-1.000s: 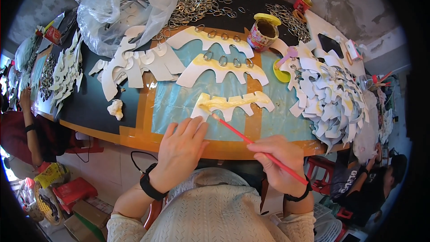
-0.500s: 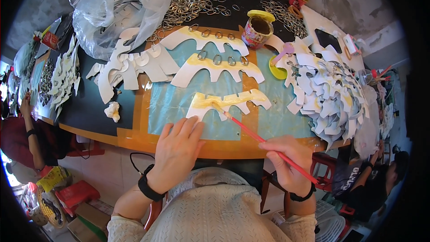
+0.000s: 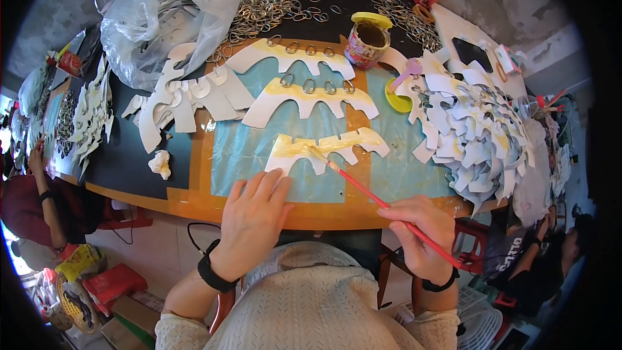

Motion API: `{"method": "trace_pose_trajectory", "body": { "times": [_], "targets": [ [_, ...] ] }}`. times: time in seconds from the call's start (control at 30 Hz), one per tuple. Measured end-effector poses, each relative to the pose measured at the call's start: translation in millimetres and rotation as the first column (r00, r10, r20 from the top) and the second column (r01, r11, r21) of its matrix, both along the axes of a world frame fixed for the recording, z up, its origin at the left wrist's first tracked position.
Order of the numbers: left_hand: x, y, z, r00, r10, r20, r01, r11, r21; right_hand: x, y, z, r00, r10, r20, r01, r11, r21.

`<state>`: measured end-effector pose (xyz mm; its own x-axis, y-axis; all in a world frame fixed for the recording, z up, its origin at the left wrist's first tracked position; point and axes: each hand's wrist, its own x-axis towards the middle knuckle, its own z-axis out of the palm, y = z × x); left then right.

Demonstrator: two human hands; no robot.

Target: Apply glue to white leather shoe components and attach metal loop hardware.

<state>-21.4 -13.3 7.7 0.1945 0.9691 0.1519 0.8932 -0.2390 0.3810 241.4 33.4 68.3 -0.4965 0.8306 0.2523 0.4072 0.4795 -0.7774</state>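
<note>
A white scalloped piece (image 3: 337, 143), coated along its upper part with glossy yellowish glue, lies flat in front of me on the blue sheet. My left hand (image 3: 256, 209) is open, palm down, its fingertips resting on the piece's lower left end. My right hand (image 3: 421, 230) is closed around the red handle of a brush (image 3: 364, 188). The brush's tip touches the coated surface left of the piece's middle. Beyond it lie two similar scalloped pieces (image 3: 264, 103) (image 3: 251, 58), each with several metal rings set along its upper edge.
A glue can (image 3: 367, 45) with a yellow lid stands at the back. Ringed pieces are heaped in a pile (image 3: 473, 129) at right; plain pieces (image 3: 188, 100) lie at left by a plastic bag (image 3: 133, 39). Loose metal rings (image 3: 262, 13) cover the back. Co-workers (image 3: 39, 201) (image 3: 557, 246) sit at both sides.
The brush tip has shifted slightly to the right along the coated piece. My left hand stays on the piece's end, and the whole view has shifted a little.
</note>
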Motion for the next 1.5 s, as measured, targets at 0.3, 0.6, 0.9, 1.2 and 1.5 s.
{"method": "trace_pose_trajectory", "body": {
  "times": [0.3, 0.6, 0.9, 1.2, 1.5],
  "targets": [
    [1, 0, 0, 1.0, 0.0, 0.007, 0.0, 1.0, 0.004, 21, -2, 0, 0.988, -0.152, 0.021, 0.152, 0.988, -0.006],
    [1, 1, 1, 1.0, 0.002, -0.005, -0.002, 1.0, -0.006, 15, 0, 1, 0.983, -0.184, 0.001, 0.184, 0.983, -0.019],
    [2, 1, 2, 1.0, 0.013, -0.013, -0.013, 1.0, -0.024, 10, -1, -3, 0.992, -0.122, -0.04, 0.123, 0.992, 0.019],
    [2, 1, 2, 1.0, 0.005, -0.028, -0.006, 1.0, -0.025, 19, -6, 0, 0.985, -0.169, -0.025, 0.169, 0.985, 0.016],
    [4, 1, 3, 0.999, 0.01, -0.033, -0.011, 1.0, -0.028, 25, -8, 3, 0.965, -0.261, -0.025, 0.26, 0.965, -0.038]
  ]
}}
